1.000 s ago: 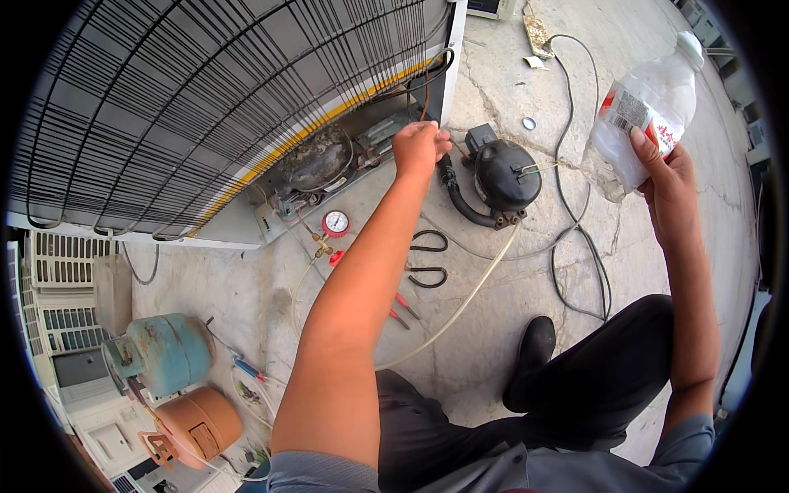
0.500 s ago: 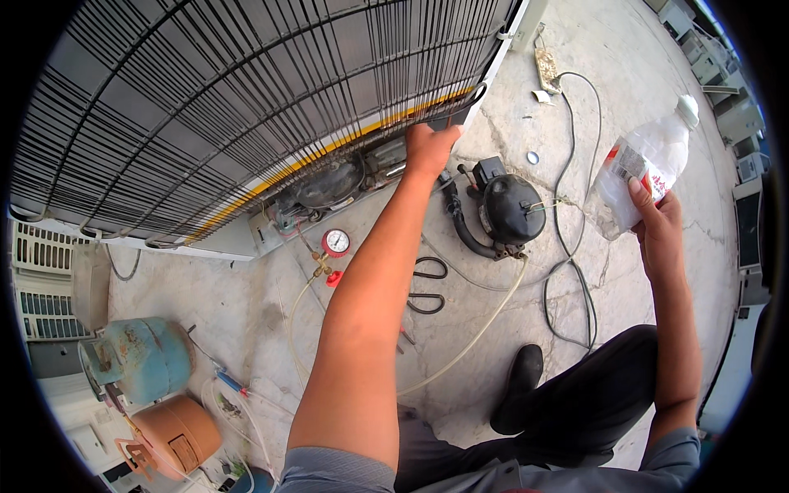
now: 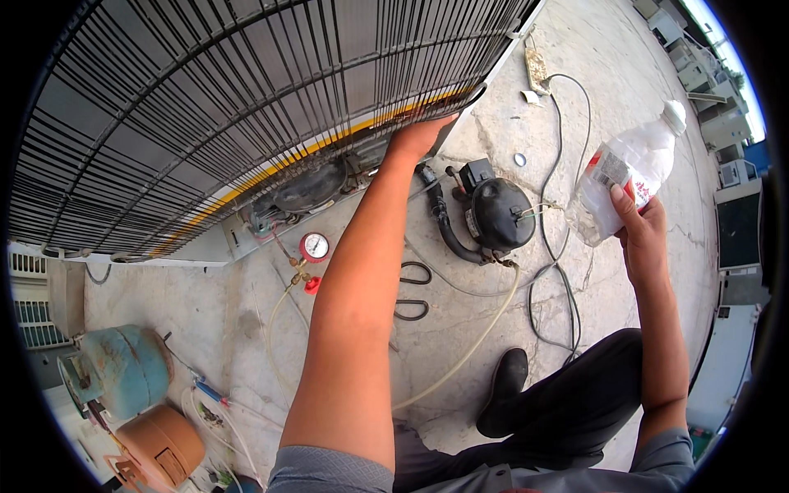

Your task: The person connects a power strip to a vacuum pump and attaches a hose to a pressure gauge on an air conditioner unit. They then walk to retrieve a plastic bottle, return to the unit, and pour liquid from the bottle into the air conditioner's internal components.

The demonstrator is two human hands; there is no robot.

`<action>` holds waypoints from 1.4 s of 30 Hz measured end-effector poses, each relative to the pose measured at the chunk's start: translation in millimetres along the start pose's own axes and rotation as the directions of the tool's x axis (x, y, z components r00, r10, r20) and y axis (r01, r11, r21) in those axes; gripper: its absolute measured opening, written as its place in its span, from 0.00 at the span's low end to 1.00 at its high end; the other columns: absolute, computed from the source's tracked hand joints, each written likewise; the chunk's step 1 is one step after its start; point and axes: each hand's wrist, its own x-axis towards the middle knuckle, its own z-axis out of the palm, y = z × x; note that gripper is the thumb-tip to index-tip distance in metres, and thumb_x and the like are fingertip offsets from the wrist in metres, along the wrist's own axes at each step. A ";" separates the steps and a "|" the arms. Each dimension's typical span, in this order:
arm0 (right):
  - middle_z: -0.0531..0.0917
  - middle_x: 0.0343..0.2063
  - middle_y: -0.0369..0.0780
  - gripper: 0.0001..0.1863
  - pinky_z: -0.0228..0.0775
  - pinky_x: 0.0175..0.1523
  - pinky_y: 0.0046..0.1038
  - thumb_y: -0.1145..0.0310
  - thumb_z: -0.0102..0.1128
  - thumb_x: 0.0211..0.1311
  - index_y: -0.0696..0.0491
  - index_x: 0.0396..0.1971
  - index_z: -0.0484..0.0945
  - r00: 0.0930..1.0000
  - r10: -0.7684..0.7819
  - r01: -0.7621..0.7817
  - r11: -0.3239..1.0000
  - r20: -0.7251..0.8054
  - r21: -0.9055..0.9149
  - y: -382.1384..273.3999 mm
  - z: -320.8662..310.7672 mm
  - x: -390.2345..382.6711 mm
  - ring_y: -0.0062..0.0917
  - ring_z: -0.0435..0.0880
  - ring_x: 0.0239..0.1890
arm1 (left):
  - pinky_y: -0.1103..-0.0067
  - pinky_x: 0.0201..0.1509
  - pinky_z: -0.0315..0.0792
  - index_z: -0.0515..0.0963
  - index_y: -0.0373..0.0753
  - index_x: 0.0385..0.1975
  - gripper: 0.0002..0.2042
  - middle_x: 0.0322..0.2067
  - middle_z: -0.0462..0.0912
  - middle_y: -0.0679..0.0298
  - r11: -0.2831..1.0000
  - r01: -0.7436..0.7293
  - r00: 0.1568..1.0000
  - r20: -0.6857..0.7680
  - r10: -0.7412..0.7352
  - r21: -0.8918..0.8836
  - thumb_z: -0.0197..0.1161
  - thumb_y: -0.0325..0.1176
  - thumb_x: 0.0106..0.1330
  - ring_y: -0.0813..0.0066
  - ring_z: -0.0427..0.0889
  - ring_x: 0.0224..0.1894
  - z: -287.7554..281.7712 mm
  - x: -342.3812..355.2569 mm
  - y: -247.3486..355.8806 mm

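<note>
My left hand (image 3: pixel 417 138) reaches in at the lower edge of a refrigerator's back, by the black wire condenser grid (image 3: pixel 240 100). Its thumb side points right; the other fingers are hidden behind the wires and frame. In my right hand (image 3: pixel 643 234), held up at the right, is a crumpled clear plastic bottle (image 3: pixel 645 156) with a white cap and a red-and-white label. Thumb and fingers wrap its lower part. On the floor between my arms sits a loose black compressor (image 3: pixel 503 215) with a hose. Another compressor (image 3: pixel 311 187) is inside the refrigerator's base.
A red-rimmed pressure gauge (image 3: pixel 314 246) with a hose lies left of my forearm. Lower left are a blue gas cylinder (image 3: pixel 131 370) and an orange one (image 3: pixel 163 448). Dark cable (image 3: pixel 560 148) runs to a power strip (image 3: pixel 537 71). My boot (image 3: pixel 503 386) stands below the loose compressor.
My left hand has gone further in at the refrigerator's edge, its fingers now more hidden. The bottle stays in my right hand. The whole view has shifted slightly.
</note>
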 end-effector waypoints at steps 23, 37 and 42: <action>0.83 0.36 0.36 0.21 0.74 0.39 0.21 0.55 0.63 0.66 0.59 0.47 0.77 1.000 0.020 -0.020 1.000 0.017 0.016 6.4 -5.8 4.7 0.16 0.82 0.34 | 0.73 0.50 0.76 0.79 0.34 0.43 0.08 0.44 0.85 0.56 0.899 0.162 0.924 -0.258 -0.283 -0.408 0.58 0.30 0.69 0.66 0.84 0.47 -15.7 -38.3 -11.1; 0.83 0.34 0.35 0.21 0.72 0.37 0.20 0.55 0.64 0.66 0.59 0.45 0.78 0.999 0.020 -0.019 1.000 0.036 -0.002 5.9 -7.2 5.1 0.14 0.81 0.32 | 0.73 0.43 0.75 0.79 0.36 0.39 0.16 0.35 0.85 0.58 0.967 -0.065 0.991 -0.095 0.091 0.248 0.53 0.44 0.74 0.64 0.83 0.36 1.3 1.5 -27.6; 0.83 0.35 0.35 0.21 0.72 0.38 0.21 0.55 0.63 0.66 0.59 0.47 0.77 0.999 0.020 -0.018 0.998 0.033 -0.062 15.2 -23.3 8.8 0.15 0.81 0.33 | 0.68 0.49 0.72 0.79 0.33 0.43 0.19 0.37 0.83 0.49 0.838 -0.252 0.920 -0.148 0.362 0.485 0.55 0.46 0.71 0.51 0.81 0.41 19.3 -3.8 -13.0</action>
